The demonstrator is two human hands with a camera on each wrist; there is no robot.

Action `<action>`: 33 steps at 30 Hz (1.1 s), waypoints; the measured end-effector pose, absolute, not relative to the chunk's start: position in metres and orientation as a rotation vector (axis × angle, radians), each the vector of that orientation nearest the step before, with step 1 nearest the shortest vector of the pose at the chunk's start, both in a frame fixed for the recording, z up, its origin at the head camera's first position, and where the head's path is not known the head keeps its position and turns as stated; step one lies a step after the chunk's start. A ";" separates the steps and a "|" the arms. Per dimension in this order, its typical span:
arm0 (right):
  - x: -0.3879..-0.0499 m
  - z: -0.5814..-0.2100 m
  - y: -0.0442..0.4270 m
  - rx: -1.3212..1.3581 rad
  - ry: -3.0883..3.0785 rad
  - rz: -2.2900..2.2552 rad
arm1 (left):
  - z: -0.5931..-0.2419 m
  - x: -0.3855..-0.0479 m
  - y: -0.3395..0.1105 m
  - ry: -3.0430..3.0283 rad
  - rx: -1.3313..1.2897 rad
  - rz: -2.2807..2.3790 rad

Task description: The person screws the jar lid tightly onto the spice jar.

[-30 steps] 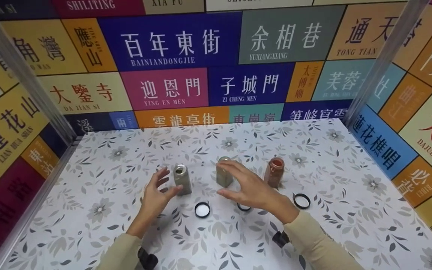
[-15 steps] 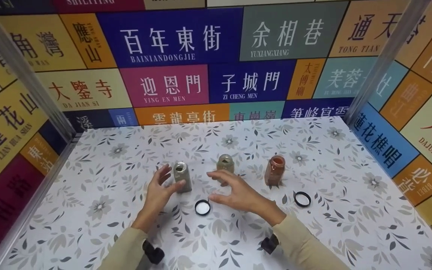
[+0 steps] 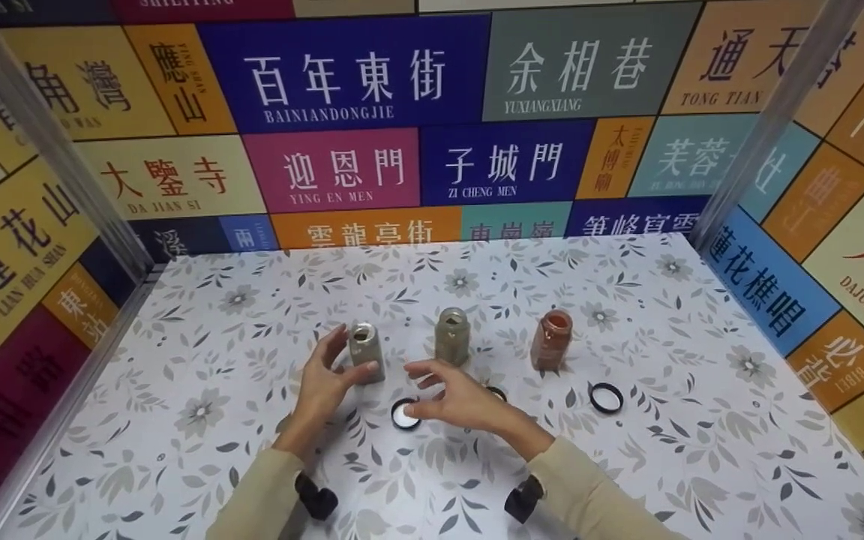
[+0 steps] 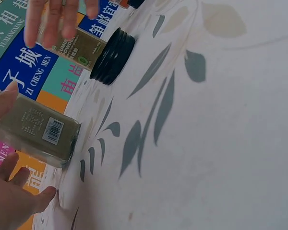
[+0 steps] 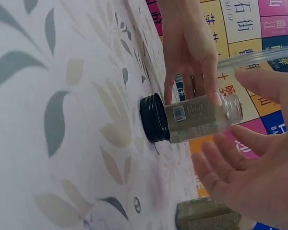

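Note:
A glass jar of grey-green powder [image 3: 366, 356] stands upright and uncapped at the left of the row. My left hand [image 3: 325, 386] is spread around its left side, thumb in front and fingers behind. In the left wrist view those fingers [image 4: 19, 194] stand apart from the glass; whether the thumb touches it I cannot tell. My right hand [image 3: 462, 401] hovers with loosely bent fingers over a black-rimmed cap [image 3: 403, 414], its thumb overlapping the cap's edge. Nothing is between its fingers in the right wrist view. Behind it stands an uncapped jar labelled cumin powder [image 3: 452, 337].
An uncapped jar of reddish powder [image 3: 551, 341] stands at the right of the row. A black-rimmed cap [image 3: 606, 398] lies before it. Another cap [image 3: 498, 393] is mostly hidden behind my right hand. Sign-printed walls [image 3: 342, 75] enclose the floral tabletop [image 3: 432, 495].
My right hand has moved left and down, from before the cumin jar to the left cap. My left hand has shifted slightly closer around the left jar. The jars stay put.

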State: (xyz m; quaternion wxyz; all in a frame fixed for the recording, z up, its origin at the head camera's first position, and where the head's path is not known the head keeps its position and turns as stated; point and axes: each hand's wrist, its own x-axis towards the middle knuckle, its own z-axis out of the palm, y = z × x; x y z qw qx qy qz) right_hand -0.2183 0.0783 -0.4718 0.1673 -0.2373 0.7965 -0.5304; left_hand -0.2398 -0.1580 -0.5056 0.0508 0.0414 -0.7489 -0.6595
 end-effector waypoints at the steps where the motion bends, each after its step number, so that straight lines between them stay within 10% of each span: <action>1: -0.219 -0.474 0.077 -0.658 2.254 -1.503 | -0.506 -0.240 -0.158 -2.273 0.131 -2.014; 33: -0.217 -0.497 0.056 -0.619 2.589 -1.191 | -0.509 -0.251 -0.157 -2.431 0.024 -1.884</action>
